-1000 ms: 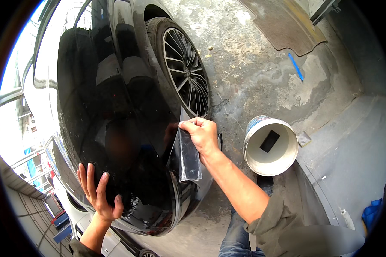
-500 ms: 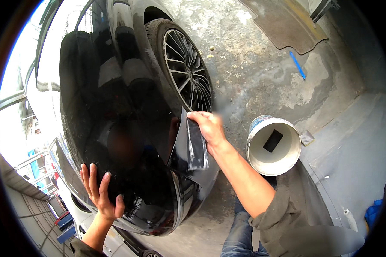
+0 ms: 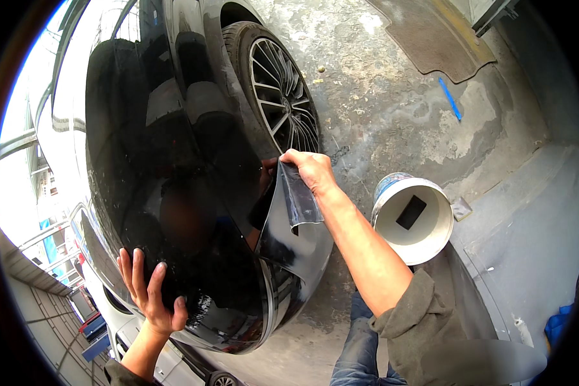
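A glossy black car (image 3: 167, 154) fills the left and middle of the view, dotted with small wet-looking specks. My left hand (image 3: 150, 293) rests on its edge at the lower left, fingers spread and holding nothing. By the spoked wheel (image 3: 286, 106), my right hand (image 3: 312, 172) is closed, pinching the upper edge of a shiny, partly see-through film (image 3: 300, 201). Below that hand the film hangs creased, over a grey-and-black stretch of bodywork in front of the wheel. My right fingertips are close to the car's surface; whether they touch it is hidden.
Right of my forearm stands a white bucket (image 3: 436, 235) with a dark rectangular block (image 3: 411, 212) inside. A blue stick-like tool (image 3: 450, 100) and a brown mat (image 3: 431, 42) lie on the stained concrete floor. Blue cloth-like material (image 3: 558, 327) sits at the far right.
My right hand has shifted slightly up and left. The film's lower end has risen and is now bent and creased. My left hand stays in place on the car.
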A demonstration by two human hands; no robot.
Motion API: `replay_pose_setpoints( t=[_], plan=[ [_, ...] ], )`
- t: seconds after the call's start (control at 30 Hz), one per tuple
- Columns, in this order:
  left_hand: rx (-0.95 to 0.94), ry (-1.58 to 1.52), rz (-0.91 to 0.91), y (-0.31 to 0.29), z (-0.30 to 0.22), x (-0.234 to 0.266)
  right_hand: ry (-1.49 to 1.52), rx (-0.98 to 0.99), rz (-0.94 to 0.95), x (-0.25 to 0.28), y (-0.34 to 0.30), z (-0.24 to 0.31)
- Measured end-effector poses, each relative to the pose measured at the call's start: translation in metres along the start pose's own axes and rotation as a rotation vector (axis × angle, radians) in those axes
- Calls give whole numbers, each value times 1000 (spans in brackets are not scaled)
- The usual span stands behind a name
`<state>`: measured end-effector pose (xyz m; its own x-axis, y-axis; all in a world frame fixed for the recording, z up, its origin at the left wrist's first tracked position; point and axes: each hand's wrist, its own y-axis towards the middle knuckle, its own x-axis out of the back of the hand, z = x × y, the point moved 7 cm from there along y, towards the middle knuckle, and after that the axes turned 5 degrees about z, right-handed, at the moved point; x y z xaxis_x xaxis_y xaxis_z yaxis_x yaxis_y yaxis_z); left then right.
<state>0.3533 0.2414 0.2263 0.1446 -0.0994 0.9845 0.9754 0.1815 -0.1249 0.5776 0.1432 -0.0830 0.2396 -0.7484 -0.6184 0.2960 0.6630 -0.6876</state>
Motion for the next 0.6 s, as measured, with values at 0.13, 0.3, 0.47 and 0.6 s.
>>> replay_pose_setpoints(
  t=[0.13,0.3,0.47,0.6],
  plan=[
    [-4,-4,-10,1,-1,-1,20,32,42,2,5,0],
    [-5,-10,-15,2,-2,0,37,50,75,-1,0,4],
    [-4,-9,-12,5,-3,1,17,60,22,-1,-12,4],
    [-6,2,-10,5,-3,2,-68,62,-27,3,-23,-8]
  ],
)
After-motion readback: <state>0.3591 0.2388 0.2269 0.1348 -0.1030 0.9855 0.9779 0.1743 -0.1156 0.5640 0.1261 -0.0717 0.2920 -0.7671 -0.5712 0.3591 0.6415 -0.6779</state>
